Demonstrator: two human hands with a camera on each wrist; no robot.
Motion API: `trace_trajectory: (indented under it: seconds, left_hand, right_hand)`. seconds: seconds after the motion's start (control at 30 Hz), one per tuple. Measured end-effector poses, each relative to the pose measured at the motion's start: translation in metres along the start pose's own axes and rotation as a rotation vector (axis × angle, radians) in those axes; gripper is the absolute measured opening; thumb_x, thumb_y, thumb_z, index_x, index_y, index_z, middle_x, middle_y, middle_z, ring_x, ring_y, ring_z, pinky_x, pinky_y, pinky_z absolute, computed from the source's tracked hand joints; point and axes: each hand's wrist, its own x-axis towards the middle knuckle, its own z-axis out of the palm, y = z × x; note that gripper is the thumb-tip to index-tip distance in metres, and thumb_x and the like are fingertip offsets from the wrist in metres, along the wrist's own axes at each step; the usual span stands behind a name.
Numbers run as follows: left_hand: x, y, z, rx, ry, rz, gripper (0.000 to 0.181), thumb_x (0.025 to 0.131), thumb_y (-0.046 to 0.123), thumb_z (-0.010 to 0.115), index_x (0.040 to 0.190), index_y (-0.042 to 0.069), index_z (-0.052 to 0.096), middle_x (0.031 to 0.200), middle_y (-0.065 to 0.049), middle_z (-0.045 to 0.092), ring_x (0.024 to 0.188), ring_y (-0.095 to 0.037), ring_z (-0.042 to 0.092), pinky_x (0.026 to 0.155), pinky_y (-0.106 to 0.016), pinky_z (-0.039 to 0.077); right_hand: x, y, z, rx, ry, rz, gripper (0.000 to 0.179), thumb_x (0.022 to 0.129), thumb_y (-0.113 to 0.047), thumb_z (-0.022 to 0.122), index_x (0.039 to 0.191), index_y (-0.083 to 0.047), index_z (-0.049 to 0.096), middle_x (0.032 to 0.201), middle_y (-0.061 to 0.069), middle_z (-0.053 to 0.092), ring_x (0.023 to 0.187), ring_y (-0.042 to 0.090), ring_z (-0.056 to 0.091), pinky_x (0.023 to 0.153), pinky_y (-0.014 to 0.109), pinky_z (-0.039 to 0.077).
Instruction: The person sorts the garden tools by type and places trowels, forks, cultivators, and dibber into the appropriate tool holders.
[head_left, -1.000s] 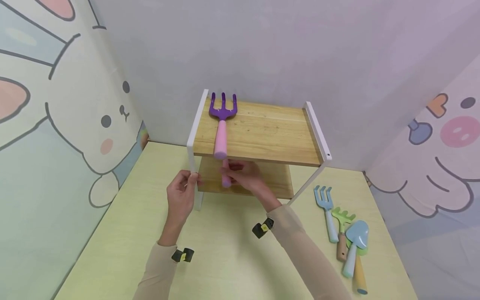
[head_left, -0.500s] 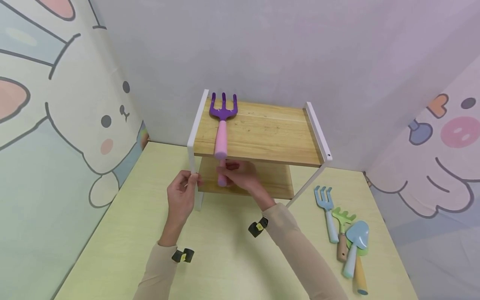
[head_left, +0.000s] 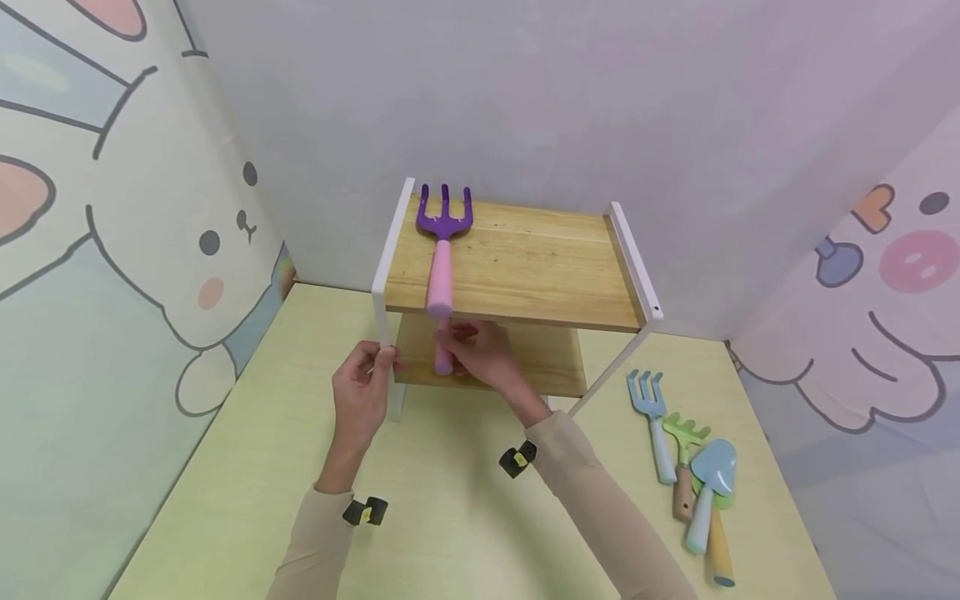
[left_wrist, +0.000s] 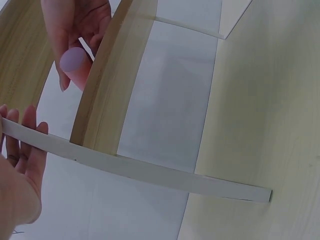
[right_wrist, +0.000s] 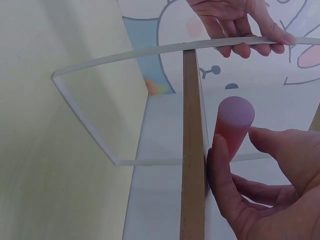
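My left hand grips the white side frame of a two-tier wooden shelf, fingers and thumb around its front leg. Under the upper board, my right hand reaches in over the lower board. There it holds a pink handle between thumb and fingers; the tool's head is hidden. In the right wrist view the handle's rounded lilac end points at the camera, close above the lower board's edge. A purple hand fork with a pink handle lies at the left of the upper board.
On the table to the right lie a light blue hand fork, a green rake with a brown handle and a light blue trowel. The trowel partly covers a green tool with a yellow handle. Cartoon-printed cloth walls surround the table.
My right hand has shifted slightly left along the lower board with the pink handle, then stayed nearly still. The left hand has kept its grip on the frame.
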Motion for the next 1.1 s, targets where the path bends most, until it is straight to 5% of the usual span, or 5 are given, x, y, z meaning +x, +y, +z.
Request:
trace_trajectory:
  seconds: [0.23, 0.4, 0.7, 1.1]
  left_hand:
    - [0.000, 0.000, 0.001, 0.008, 0.005, -0.016, 0.016, 0.102, -0.003, 0.059, 0.093, -0.015, 0.058, 0.089, -0.025, 0.066, 0.074, -0.023, 0.070, 0.076, -0.027, 0.061]
    - [0.000, -0.002, 0.001, 0.009, 0.008, -0.019, 0.017, 0.103, -0.002, 0.059, 0.093, -0.015, 0.058, 0.089, -0.027, 0.065, 0.074, -0.021, 0.070, 0.076, -0.026, 0.061]
    - [0.000, 0.000, 0.000, 0.010, 0.006, 0.001, 0.016, 0.103, -0.003, 0.058, 0.092, -0.015, 0.058, 0.089, -0.023, 0.068, 0.074, -0.020, 0.069, 0.077, -0.025, 0.061]
    - [0.000, -0.001, 0.000, -0.011, 0.003, 0.018, 0.016, 0.102, -0.005, 0.057, 0.091, -0.016, 0.057, 0.088, -0.019, 0.069, 0.074, -0.020, 0.070, 0.075, -0.025, 0.061]
  right_hand:
    - [-0.006, 0.001, -0.008, -0.084, 0.008, -0.004, 0.047, 0.103, -0.032, 0.066, 0.135, 0.001, 0.060, 0.128, 0.017, 0.066, 0.114, 0.029, 0.067, 0.085, 0.034, 0.061]
    - [-0.013, 0.005, -0.014, -0.154, 0.037, -0.055, 0.048, 0.102, -0.037, 0.065, 0.135, -0.002, 0.062, 0.130, 0.014, 0.066, 0.117, 0.028, 0.065, 0.098, 0.038, 0.056]
    - [-0.034, 0.018, -0.031, -0.080, 0.057, -0.286, 0.034, 0.100, -0.013, 0.068, 0.128, 0.006, 0.062, 0.120, 0.021, 0.069, 0.108, 0.034, 0.069, 0.095, 0.041, 0.058]
    - [-0.057, 0.038, -0.052, -0.105, 0.080, -0.391, 0.032, 0.098, -0.015, 0.072, 0.124, 0.003, 0.065, 0.118, 0.016, 0.069, 0.101, 0.026, 0.071, 0.088, 0.038, 0.060]
